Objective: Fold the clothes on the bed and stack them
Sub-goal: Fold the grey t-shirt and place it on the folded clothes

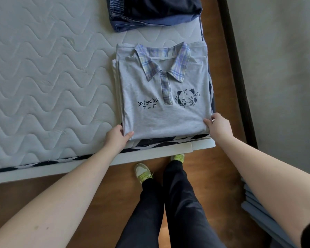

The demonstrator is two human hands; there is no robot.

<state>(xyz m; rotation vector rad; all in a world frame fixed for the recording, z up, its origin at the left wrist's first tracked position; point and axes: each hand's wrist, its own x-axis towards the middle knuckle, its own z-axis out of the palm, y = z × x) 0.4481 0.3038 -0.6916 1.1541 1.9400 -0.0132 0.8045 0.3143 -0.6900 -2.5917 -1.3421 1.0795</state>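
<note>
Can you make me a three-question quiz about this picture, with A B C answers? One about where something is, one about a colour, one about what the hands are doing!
1. Where is the dark folded pile?
A. Beyond the grey shirt, farther up the mattress
B. On the floor
C. Under the person's shoes

2. What colour is the shirt's collar?
A. Plain red
B. Purple-blue plaid
C. Black

3. What are the hands doing?
A. Hanging free
B. Holding a shoe
C. Gripping the grey shirt at its near corners

Answers: 1 A, the pile lies on the mattress past the shirt. 2 B, checks show on the collar. 3 C, the left hand and right hand each hold a corner, thumbs on top.
</note>
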